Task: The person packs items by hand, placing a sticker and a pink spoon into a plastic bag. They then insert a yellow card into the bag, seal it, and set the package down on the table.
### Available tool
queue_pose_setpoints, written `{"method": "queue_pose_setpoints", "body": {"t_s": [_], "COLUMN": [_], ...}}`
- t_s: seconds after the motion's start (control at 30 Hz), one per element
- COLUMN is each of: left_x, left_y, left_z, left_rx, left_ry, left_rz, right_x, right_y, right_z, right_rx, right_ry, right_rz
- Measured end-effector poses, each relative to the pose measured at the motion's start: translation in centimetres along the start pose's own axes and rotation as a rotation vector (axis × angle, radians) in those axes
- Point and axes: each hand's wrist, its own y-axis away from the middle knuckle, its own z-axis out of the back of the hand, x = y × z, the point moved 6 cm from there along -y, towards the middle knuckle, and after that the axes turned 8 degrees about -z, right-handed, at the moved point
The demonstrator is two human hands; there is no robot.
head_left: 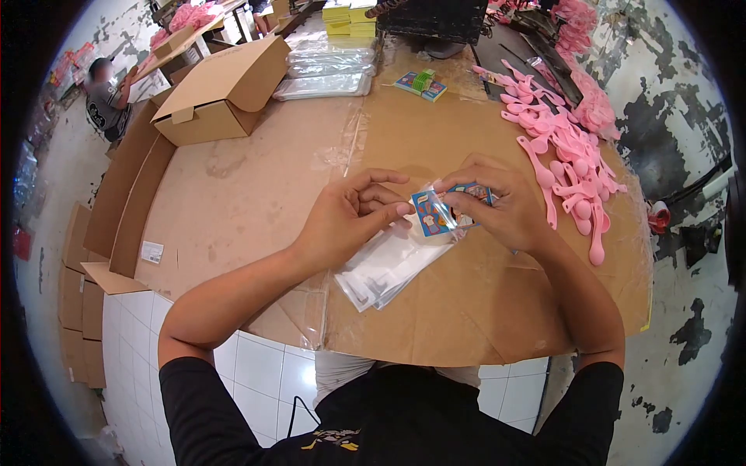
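Over the cardboard-covered table, my right hand [501, 203] pinches a blue printed card [432, 213] with pink and white pictures, with shiny clear plastic over part of it. My left hand [353, 211] is at the card's left edge, its thumb and forefinger apart and the other fingers loosely curled. Beneath both hands lies a small stack of clear plastic bags [381, 268], slanting down to the left. To the right of my right hand is a heap of pink plastic spoons [571, 167].
An opened cardboard box [221, 97] stands at the back left, beside stacked packs of clear bags [326, 81]. More blue cards [421, 85] with a green band lie at the back centre. A person [109, 97] sits far left. A peeling wall borders the right side.
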Motion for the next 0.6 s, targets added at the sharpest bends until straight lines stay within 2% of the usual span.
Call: {"method": "queue_pose_setpoints", "body": {"t_s": [0.07, 0.17, 0.27, 0.37, 0.4, 0.47, 0.57, 0.6], "left_x": [-0.1, 0.3, -0.2, -0.7, -0.8, -0.7, -0.7, -0.8], "left_y": [0.1, 0.3, 0.5, 0.3, 0.3, 0.3, 0.7, 0.7], "left_z": [-0.2, -0.7, -1.0, -0.6, -0.4, -0.5, -1.3, -1.5], "left_rx": [0.048, 0.113, 0.065, -0.047, -0.088, -0.049, 0.0, 0.012], "left_ry": [-0.051, -0.151, -0.184, -0.15, -0.132, -0.156, -0.134, -0.128], "left_rz": [-0.046, -0.12, -0.109, -0.14, -0.165, -0.174, -0.127, -0.105], "right_x": [0.0, 1.1, 2.0, -0.2, -0.5, -1.0, 0.8, 0.6], "right_y": [0.1, 0.3, 0.7, 0.4, 0.6, 0.6, 1.1, 1.2], "right_z": [0.1, -1.4, -1.1, 0.7, 0.6, 0.1, -1.3, -1.0], "right_rx": [0.05, 0.13, -0.093, -0.056, -0.03, 0.028, 0.062, 0.018], "right_ry": [0.022, 0.022, 0.131, -0.104, -0.127, -0.173, 0.005, -0.063], "right_rz": [-0.054, 0.126, 0.187, -0.281, -0.292, -0.31, -0.15, -0.165]}}
